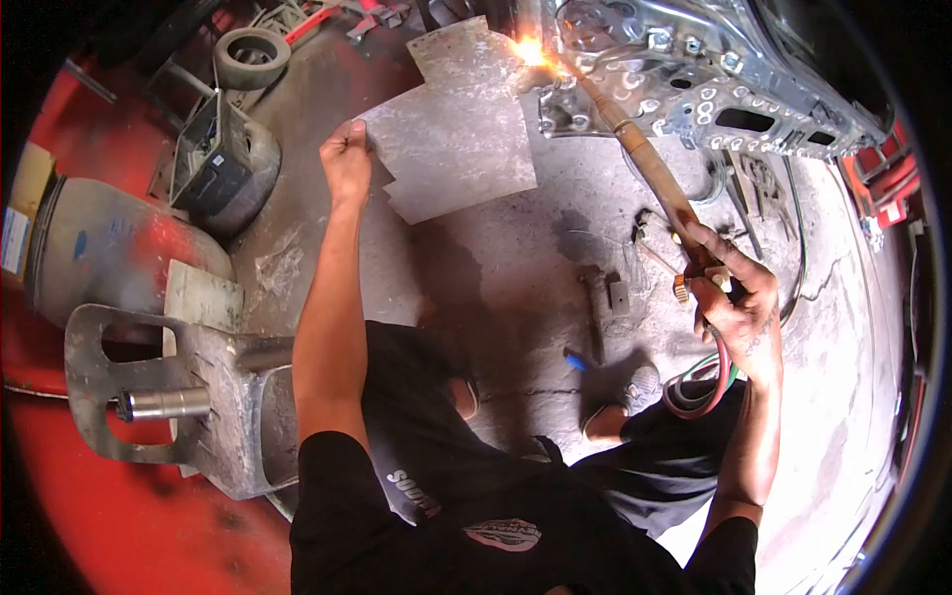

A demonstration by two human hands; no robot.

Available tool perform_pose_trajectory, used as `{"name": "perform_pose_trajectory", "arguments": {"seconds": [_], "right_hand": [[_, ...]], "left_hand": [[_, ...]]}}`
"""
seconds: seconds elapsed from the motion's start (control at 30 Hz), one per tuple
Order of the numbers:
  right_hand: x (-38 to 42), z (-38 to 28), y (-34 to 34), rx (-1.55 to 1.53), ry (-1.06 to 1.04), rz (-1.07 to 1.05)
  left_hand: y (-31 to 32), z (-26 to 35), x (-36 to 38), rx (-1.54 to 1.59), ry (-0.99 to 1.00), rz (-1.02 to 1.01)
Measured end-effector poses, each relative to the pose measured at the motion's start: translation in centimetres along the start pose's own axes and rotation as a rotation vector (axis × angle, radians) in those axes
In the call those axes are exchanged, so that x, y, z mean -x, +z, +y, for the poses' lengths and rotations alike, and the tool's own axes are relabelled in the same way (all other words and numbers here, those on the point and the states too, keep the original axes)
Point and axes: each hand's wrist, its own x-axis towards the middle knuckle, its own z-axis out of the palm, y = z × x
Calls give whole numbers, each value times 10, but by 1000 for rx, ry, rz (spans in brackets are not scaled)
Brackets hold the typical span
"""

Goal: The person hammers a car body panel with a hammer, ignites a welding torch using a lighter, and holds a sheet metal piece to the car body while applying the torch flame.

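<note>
A thin grey metal sheet (451,139) with cut, stepped edges hangs from my left hand (347,159), which pinches its left corner. My right hand (736,302) is wrapped round the handle of a long brass-coloured torch (650,164), which points up and to the left. At the torch's tip a bright orange flame (533,52) burns near the sheet's upper right edge and the left edge of a shiny perforated metal panel (684,89). Glare hides the exact spot where flame and metal meet. Red and green hoses (722,382) run from the torch.
A worn plastic chair (223,397) holding a metal cylinder (164,404) stands at the left, before a large tank (119,248). Behind are a black box (213,154) and a tire (251,58). Tools, including a hammer (595,312), lie on the floor between my feet and the panel.
</note>
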Motion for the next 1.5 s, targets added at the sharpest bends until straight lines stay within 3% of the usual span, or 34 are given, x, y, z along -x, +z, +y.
{"name": "perform_pose_trajectory", "arguments": {"seconds": [1.5], "right_hand": [[-1, 2, -1, -18, -32, 4]], "left_hand": [[1, -7, -3, 44, 0, 7]]}}
